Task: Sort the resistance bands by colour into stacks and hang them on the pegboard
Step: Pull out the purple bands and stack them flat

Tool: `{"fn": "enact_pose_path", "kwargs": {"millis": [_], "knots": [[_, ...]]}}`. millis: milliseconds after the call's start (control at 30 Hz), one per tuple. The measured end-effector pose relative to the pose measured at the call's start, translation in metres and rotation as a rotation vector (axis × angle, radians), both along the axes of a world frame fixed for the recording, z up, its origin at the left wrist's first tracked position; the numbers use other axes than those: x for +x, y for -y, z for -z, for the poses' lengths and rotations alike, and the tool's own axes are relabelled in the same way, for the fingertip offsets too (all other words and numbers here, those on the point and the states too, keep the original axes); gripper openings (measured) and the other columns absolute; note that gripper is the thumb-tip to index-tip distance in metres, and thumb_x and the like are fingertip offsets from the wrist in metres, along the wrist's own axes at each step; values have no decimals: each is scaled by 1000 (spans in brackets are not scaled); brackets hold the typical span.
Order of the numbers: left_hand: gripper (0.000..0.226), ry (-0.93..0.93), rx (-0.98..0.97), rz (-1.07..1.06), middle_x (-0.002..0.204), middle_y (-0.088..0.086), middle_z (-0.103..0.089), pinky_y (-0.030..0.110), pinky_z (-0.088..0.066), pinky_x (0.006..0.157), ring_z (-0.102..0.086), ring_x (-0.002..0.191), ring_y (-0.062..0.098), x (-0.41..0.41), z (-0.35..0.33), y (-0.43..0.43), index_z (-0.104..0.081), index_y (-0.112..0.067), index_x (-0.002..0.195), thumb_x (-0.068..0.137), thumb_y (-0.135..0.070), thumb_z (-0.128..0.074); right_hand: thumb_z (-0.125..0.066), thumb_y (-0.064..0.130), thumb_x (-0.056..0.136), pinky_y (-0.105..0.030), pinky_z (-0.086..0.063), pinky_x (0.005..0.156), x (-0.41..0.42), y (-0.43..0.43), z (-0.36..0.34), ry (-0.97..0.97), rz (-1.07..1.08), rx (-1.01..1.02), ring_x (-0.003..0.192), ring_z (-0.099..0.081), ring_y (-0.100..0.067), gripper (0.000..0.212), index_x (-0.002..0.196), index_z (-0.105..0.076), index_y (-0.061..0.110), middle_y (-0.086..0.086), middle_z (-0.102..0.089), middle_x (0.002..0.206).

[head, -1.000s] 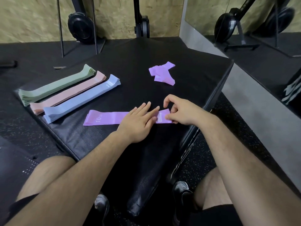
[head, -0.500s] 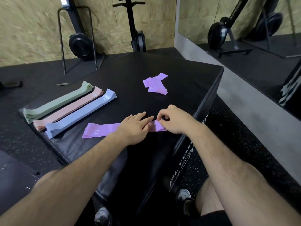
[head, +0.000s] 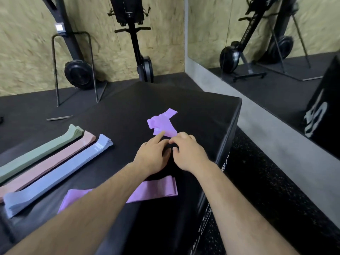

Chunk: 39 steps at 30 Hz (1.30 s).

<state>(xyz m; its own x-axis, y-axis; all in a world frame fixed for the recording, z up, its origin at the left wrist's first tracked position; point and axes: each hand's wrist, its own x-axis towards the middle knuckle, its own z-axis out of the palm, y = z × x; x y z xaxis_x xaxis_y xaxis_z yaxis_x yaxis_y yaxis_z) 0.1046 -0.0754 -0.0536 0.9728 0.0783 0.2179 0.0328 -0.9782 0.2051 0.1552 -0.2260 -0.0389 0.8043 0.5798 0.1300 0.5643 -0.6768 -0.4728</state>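
Observation:
On the black padded box (head: 202, 111) lie three neat stacks of bands side by side at the left: green (head: 36, 153), pink (head: 53, 162) and blue (head: 55, 177). A flat purple band (head: 158, 188) lies near the front, partly under my left forearm. Further back sits a loose heap of purple bands (head: 161, 124). My left hand (head: 152, 155) reaches toward that heap, its index finger touching the heap's near edge. My right hand (head: 187, 153) is beside it, fingers curled down near the heap, holding nothing that I can see.
The box's right edge drops to speckled rubber floor (head: 257, 199). Rowing machines (head: 77, 70) stand against the chipboard wall behind. A mirror (head: 266, 34) on the right wall reflects more equipment. A small metal bar (head: 58, 117) lies on the floor at the left.
Both hands have let go of the flat purple band and moved forward to the loose purple heap. The head has tilted up, so more of the wall shows.

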Motion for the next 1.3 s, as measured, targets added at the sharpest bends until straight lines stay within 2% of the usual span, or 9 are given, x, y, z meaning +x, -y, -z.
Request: {"fn": "enact_pose_path", "kwargs": {"millis": [167,333,500,667,833,967,1067,1233,1300], "knots": [[31,-78,-23,-58,164,-5,-20,33,-39,84,-45,131,24,40,-1,-9,-59,-28,127,100,-29,-45,-43,12,97,-35,-46,84,20,-16,3,-32,32,-105,132,-34,-25,39,132,-58,18,8,-32,157],[35,-9,-43,3,135,-10,-57,34,-47,83,-53,119,19,49,1,-17,-64,-31,123,97,-19,-44,-43,7,94,-30,-39,84,27,-28,7,-18,46,-150,123,-40,-26,47,140,-50,13,4,-44,147],[34,119,-157,10,112,-13,-66,31,-47,81,-52,97,12,31,-19,-22,-71,-28,112,95,-12,-46,-42,8,95,-39,-52,77,22,-29,2,-21,58,37,115,-42,-21,39,130,-54,20,13,-49,135],[22,263,-335,-15,86,-13,-63,24,-45,68,-53,78,6,-1,-64,-20,-70,-29,82,92,-15,-56,-46,8,95,-35,-52,89,-3,-21,-17,45,-55,302,109,-51,-16,33,117,-64,25,20,-55,127],[18,379,-639,-7,86,-10,-64,12,-46,68,-57,71,6,-34,-131,-17,-62,-31,99,91,-15,-66,-46,5,98,-3,-37,91,-29,-18,-79,-22,-102,501,115,-50,5,40,129,-66,20,15,-56,133],[21,470,-611,10,87,-14,-65,7,-42,72,-58,76,-3,-58,-187,-15,-68,-30,108,92,-16,-68,-44,1,98,-10,-38,98,-47,-10,-147,84,-144,544,117,-54,0,38,122,-70,16,11,-60,128],[11,558,-573,39,89,-14,-67,6,-40,69,-58,78,-5,-82,-230,-8,-70,-29,98,92,-20,-68,-45,0,99,2,-33,94,-67,-3,-200,161,-160,603,109,-54,6,35,115,-74,13,7,-63,125],[7,673,-583,60,80,-10,-65,7,-39,60,-52,62,-7,-128,-283,9,-72,-18,97,94,-16,-66,-61,16,97,-6,-41,76,-106,9,-256,14,-82,817,96,-53,15,23,114,-59,32,13,-59,122],[8,687,-611,79,78,-9,-64,7,-39,57,-52,59,-8,-146,-294,15,-71,-13,100,95,-14,-65,-65,26,97,-15,-46,84,-122,12,-268,-105,-106,835,104,-58,6,34,128,-51,28,13,-65,117]]}}
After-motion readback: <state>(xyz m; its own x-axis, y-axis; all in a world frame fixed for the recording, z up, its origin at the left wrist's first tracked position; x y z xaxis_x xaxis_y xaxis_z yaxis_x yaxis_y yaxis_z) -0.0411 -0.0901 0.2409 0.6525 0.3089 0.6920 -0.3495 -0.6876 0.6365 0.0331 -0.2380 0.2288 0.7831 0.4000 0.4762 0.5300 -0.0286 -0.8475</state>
